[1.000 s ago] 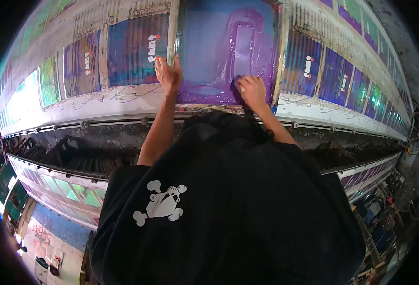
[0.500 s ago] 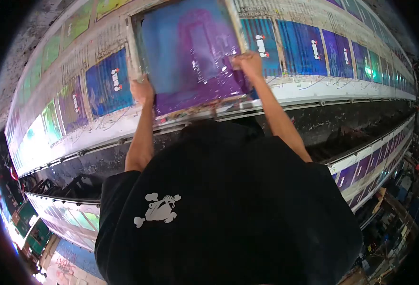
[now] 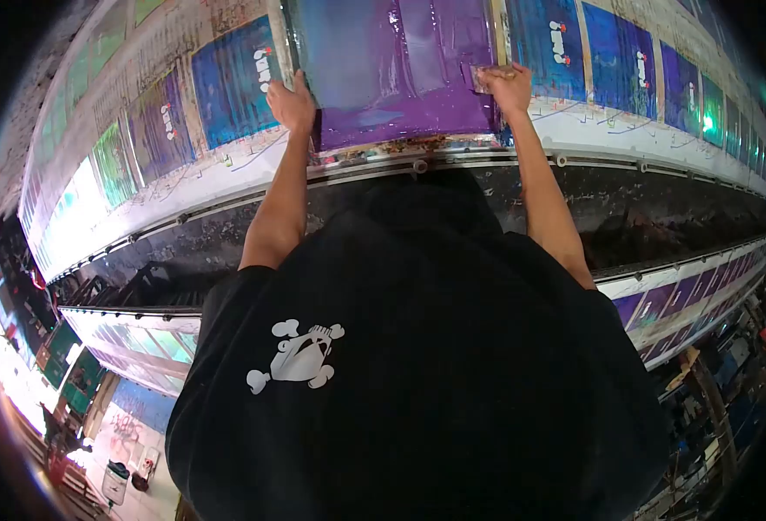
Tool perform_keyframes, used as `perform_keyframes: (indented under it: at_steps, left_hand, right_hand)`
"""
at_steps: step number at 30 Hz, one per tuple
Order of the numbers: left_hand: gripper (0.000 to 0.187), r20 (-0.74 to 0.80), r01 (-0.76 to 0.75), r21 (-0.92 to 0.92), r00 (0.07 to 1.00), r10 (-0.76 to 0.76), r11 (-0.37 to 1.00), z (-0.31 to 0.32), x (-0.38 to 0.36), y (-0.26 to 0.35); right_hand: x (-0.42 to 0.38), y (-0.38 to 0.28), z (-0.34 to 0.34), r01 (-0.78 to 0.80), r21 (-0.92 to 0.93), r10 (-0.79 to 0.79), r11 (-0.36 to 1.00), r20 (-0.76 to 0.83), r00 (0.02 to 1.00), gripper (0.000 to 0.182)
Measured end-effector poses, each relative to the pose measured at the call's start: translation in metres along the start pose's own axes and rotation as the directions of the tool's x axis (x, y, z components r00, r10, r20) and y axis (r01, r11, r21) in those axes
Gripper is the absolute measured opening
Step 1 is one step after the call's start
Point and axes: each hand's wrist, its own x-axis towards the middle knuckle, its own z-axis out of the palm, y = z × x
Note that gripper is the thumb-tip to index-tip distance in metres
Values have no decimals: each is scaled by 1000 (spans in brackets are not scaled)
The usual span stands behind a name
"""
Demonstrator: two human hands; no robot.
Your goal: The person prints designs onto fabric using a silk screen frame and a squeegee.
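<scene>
A framed screen [image 3: 400, 65] with wet purple ink on its mesh lies on the long printing table at the top centre. My left hand [image 3: 292, 104] rests at the frame's left edge near its lower corner, fingers spread. At the right edge, my right hand [image 3: 504, 87] is closed around a small tan squeegee-like piece [image 3: 485, 80], which touches the purple ink. Blue printed panels with a white and red figure lie on both sides, one [image 3: 239, 82] left of the screen and one [image 3: 546, 52] right of it.
The table's metal rail [image 3: 608, 165] runs along its near edge, in front of my body. Behind me stands a second long table [image 3: 660, 300] with purple and green panels. Racks and clutter [image 3: 730, 382] are at the lower right.
The screen now sits lower onto the table, further right in view, with both hands still at its sides. My left hand's fingers have opened from their grip on the frame.
</scene>
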Motion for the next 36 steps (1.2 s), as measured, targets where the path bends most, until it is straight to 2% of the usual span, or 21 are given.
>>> perform_keyframes:
  at_steps: [2,6,9,10,11,12,15,16,18,20,21,23,24,27,29,31,32,33,34,35,36]
  left_hand:
    - [61,36,-9,8,999,9,1000,4,3,-5]
    - [58,33,21,29,999,-22,999,3,-1,7]
    - [60,-40,33,31,999,-32,999,20,2,-3]
    - [59,-37,36,29,999,-35,999,20,2,-3]
    - [59,-30,35,30,999,-34,999,18,1,-2]
    - [55,83,101,9,991,-101,995,2,3,13]
    - [51,35,103,-22,994,-102,994,3,4,13]
    - [47,43,100,-37,994,-98,994,1,4,15]
    - [46,45,108,-33,993,-106,994,0,7,15]
    - [43,79,92,-20,993,-90,996,-1,6,11]
    - [43,80,97,-26,992,-95,995,-4,6,9]
    - [44,69,118,-54,991,-114,992,-4,6,13]
    - [44,70,123,-70,991,-118,990,1,7,13]
    - [46,63,92,-55,994,-89,994,0,-1,7]
    - [47,47,120,-59,992,-118,991,-7,3,16]
    - [48,18,86,-65,996,-85,994,-2,1,16]
    - [48,1,78,-60,997,-78,995,-1,0,15]
    - [48,-14,69,-53,997,-70,996,0,0,13]
    - [49,36,51,-56,998,-50,997,2,3,7]
    - [49,6,28,-68,1000,-27,997,4,2,7]
    - [49,25,54,-59,998,-53,997,8,4,5]
  right_hand:
    - [0,10,1,-23,51,30,998,-133,991,36]
    - [-1,35,14,21,97,-22,995,9,1000,52]
    - [-38,-37,12,230,-131,-249,964,-151,957,41]
    - [-41,-51,16,432,-315,-459,845,-13,889,37]
    - [-44,-64,19,618,-442,-637,650,127,760,35]
    - [-47,-56,34,765,-331,-698,552,319,641,30]
    - [5,-45,79,813,-308,-756,495,309,577,22]
    - [43,-65,80,792,-311,-710,526,351,610,15]
    - [124,-117,89,764,-414,-679,495,363,638,15]
    - [176,-158,81,786,-345,-694,512,372,616,15]
    - [171,-154,85,789,-349,-694,507,377,613,15]
    - [148,-127,92,695,-388,-648,605,267,713,12]
    - [115,-112,89,686,-375,-600,623,334,727,9]
    - [-10,-72,70,690,-337,-582,641,374,722,6]
    - [-38,-65,60,683,-308,-602,662,324,730,5]
    - [-47,-70,41,586,-306,-535,750,239,810,14]
    - [-45,-76,31,463,-289,-458,838,89,885,22]
    - [-44,-70,23,448,-292,-452,845,58,890,22]
    - [-36,-60,15,333,-372,-411,866,-151,899,23]
    - [-20,-38,14,205,-57,-211,977,-124,970,22]
    - [-4,-15,12,20,316,9,948,-90,996,22]
